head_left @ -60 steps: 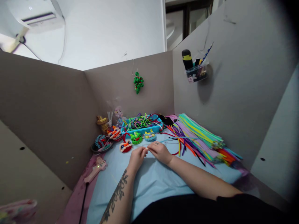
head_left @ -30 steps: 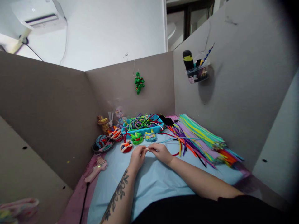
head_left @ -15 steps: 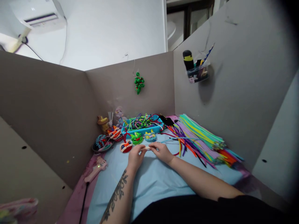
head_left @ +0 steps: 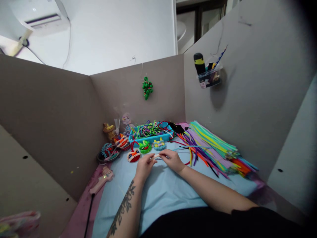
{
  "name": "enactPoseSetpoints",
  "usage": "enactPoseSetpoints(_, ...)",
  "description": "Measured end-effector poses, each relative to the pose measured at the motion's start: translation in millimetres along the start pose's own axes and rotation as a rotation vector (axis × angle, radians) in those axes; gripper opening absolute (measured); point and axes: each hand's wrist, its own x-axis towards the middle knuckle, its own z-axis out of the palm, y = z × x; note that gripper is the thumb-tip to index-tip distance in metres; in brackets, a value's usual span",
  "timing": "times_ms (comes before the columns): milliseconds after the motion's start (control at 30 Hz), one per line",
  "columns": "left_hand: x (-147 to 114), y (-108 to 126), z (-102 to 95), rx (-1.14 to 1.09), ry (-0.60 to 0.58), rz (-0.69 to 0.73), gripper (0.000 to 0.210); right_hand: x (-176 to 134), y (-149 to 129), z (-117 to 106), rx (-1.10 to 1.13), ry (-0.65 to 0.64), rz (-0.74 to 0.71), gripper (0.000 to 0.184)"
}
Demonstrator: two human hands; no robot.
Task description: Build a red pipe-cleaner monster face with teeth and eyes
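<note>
Between my two hands is a short white piece of pipe cleaner (head_left: 157, 156), mostly hidden by the fingers. My left hand (head_left: 144, 166) pinches its left end, and my right hand (head_left: 173, 161) pinches the right end. Just beyond the fingertips lie three small pipe-cleaner faces: a red and white one (head_left: 133, 156), a green one (head_left: 145, 147) and a light blue one with yellow (head_left: 159, 144). The blue cloth (head_left: 168, 191) spreads beneath the hands.
Behind stands a blue tray (head_left: 151, 138) full of tangled pipe cleaners. Bundles of coloured pipe cleaners (head_left: 210, 142) lie right. At left are a pink glue gun (head_left: 102, 182) with a black cord and a dark bowl (head_left: 101, 161). Grey panels (head_left: 163, 89) enclose the table.
The fingers of both hands have shifted slightly around the white piece, and my right hand sits a touch higher. Other things have stayed in place.
</note>
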Motion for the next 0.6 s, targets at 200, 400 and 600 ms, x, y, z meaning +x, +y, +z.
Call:
enactPoseSetpoints(200,0.1,-0.9,-3.3,-0.043,0.133,-0.010,0.017,1.9,0.0,-0.6,0.032,0.014,0.105,0.016)
enactPoseSetpoints(400,0.4,7.0,-4.3,-0.026,0.090,0.046,0.012,-0.7,-1.2,5.7,0.062,-0.080,0.030,0.021)
enactPoseSetpoints(600,1.0,6.0,-4.2,-0.039,0.127,0.014,0.016,0.3,-0.9,2.8,-0.018,-0.035,0.048,0.015)
